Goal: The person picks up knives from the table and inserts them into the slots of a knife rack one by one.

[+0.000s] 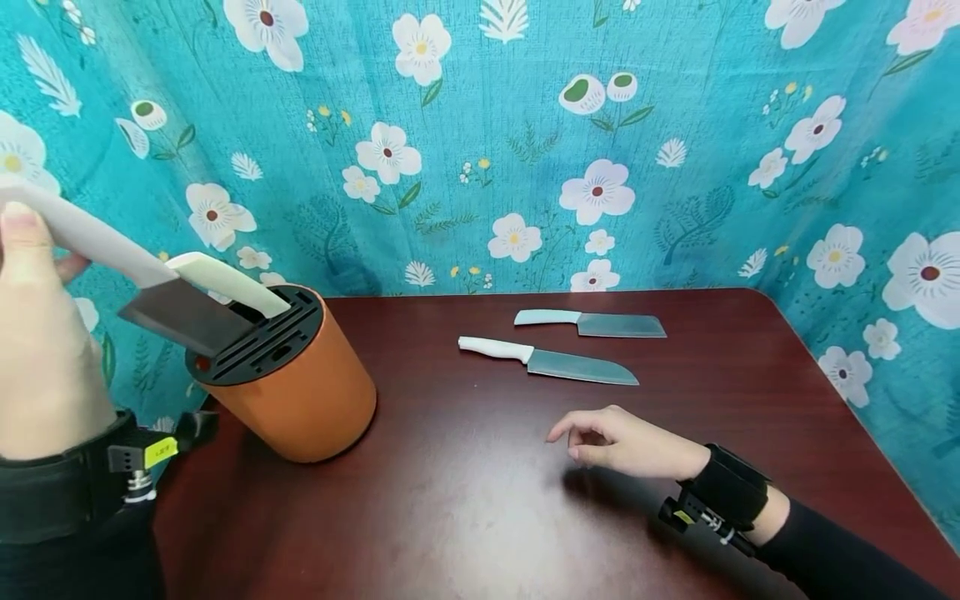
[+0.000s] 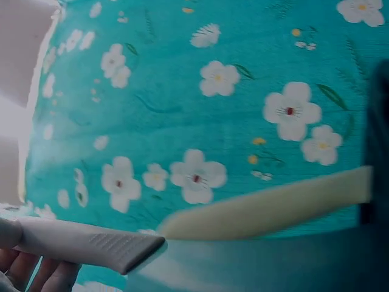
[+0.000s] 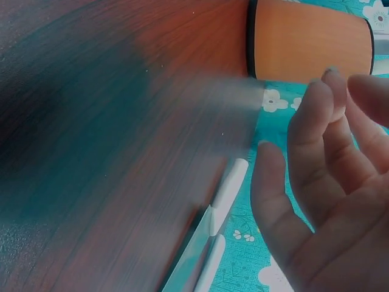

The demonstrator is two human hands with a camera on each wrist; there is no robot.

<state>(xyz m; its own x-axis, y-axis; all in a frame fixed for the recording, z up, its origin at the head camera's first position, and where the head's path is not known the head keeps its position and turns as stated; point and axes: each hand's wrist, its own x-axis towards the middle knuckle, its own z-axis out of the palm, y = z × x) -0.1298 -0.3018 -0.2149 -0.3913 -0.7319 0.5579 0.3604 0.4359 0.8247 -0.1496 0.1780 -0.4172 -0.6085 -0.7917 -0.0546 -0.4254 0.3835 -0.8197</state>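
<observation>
At the left, my left hand [image 1: 48, 342] grips the white handle of a wide-bladed kitchen knife [image 1: 183, 315]. The lower end of its blade meets the slotted black top of an orange round knife block [image 1: 311, 408]. Beside this blade, a cream handle [image 1: 228, 282] sticks up from the same top; in the left wrist view it lies just behind the blade. My right hand [image 1: 630, 442] hovers over the table with loosely bent fingers and holds nothing. Beyond it lie a white-handled chef's knife [image 1: 581, 367] and, farther back, a cleaver-shaped knife [image 1: 621, 325].
The dark red-brown wooden table [image 1: 450, 500] has a rounded back right corner. A turquoise flowered curtain [image 1: 480, 125] hangs right behind it and along the right side. The knife block stands near the table's left edge.
</observation>
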